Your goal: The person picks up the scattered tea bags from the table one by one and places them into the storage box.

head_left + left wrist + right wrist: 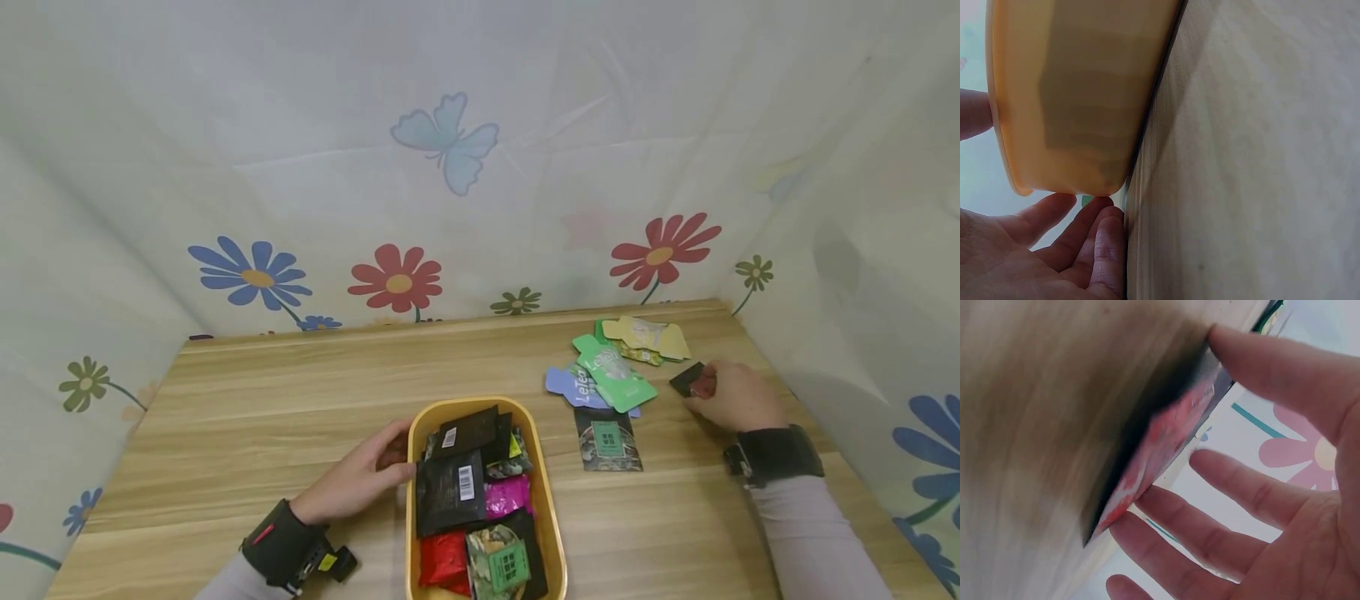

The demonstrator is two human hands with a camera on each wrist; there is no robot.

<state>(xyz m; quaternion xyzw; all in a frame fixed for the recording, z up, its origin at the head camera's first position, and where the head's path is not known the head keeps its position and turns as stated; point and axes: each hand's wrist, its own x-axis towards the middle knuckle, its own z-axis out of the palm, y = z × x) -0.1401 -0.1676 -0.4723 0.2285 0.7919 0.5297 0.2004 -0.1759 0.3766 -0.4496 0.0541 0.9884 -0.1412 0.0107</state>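
Note:
A yellow plastic bin (557, 542) at the front middle of the table holds several small packets. My left hand (360, 479) rests against its left side; in the left wrist view the fingertips (1100, 206) touch the outside wall and the thumb is by the rim. At the right, my right hand (738, 396) pinches a small dark and red packet (688, 379) between thumb and fingers. Close up, the red printed face of that packet (1169, 434) shows, one edge at or just above the tabletop. A black packet with a green label (609, 439) lies to its left.
Behind the black packet lie a blue packet (573, 385), a green packet (618, 375) and a yellow packet (652, 336), overlapping. In the bin are black packets (450, 492), a pink one (508, 497) and a red one (444, 560). A flower-printed curtain (480, 233) borders the wooden table (285, 400).

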